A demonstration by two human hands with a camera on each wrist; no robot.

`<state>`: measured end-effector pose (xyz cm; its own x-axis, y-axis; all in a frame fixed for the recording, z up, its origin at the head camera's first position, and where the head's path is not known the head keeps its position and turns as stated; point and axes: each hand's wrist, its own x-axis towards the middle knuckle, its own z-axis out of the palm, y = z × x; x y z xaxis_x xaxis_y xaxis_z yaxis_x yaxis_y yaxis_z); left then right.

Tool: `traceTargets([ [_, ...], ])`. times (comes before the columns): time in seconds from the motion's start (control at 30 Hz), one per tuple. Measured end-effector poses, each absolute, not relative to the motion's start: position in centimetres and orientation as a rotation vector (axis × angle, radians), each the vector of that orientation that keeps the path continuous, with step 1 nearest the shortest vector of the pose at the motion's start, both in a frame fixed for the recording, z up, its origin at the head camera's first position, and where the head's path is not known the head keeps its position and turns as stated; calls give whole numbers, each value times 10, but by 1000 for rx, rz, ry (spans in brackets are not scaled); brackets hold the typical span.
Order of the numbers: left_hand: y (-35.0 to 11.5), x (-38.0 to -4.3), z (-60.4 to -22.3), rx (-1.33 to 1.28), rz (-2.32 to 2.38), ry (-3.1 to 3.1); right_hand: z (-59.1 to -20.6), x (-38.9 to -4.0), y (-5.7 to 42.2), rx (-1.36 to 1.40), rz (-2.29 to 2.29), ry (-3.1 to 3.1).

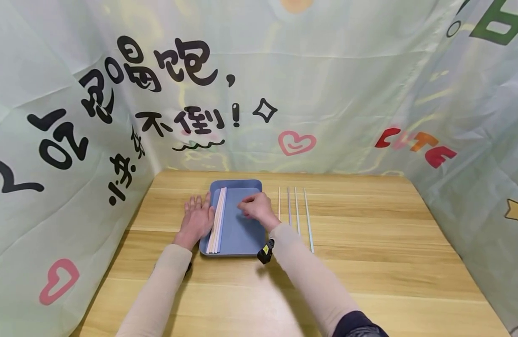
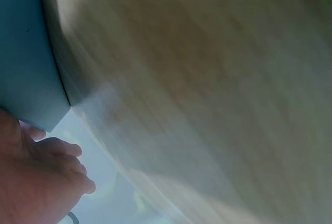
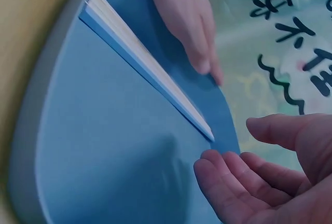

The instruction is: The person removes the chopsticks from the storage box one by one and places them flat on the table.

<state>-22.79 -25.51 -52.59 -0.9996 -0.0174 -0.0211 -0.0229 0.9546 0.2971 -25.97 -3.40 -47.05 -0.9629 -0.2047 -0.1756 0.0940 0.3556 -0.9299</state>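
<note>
A blue-grey rectangular tray (image 1: 242,238) lies on the table with a bundle of pale pink, cream and blue chopsticks (image 1: 217,222) along its left side. My left hand (image 1: 197,220) rests at the tray's left edge, fingers extended, thumb side near the bundle. Over the tray's right half hovers my right hand (image 1: 257,207). In the right wrist view the right hand (image 3: 280,177) has its thumb apart from loosely bent fingers, nothing between them; the bundled chopsticks (image 3: 150,68) lie beyond. The left wrist view shows part of the left hand (image 2: 36,172) beside the tray wall (image 2: 26,53).
Several single chopsticks (image 1: 308,220) lie spaced apart on the wooden table (image 1: 368,234), right of the tray; the right forearm partly covers some. Printed cloth walls (image 1: 347,103) stand at the back and both sides. A small black device (image 1: 266,252) sits at the right wrist.
</note>
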Motion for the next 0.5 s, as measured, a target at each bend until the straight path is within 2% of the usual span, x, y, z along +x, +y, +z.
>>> traceTargets([
  [0.5,-254,-229,-524,-58,437,3077,-479,-251,-74,-188,-1531,2427],
])
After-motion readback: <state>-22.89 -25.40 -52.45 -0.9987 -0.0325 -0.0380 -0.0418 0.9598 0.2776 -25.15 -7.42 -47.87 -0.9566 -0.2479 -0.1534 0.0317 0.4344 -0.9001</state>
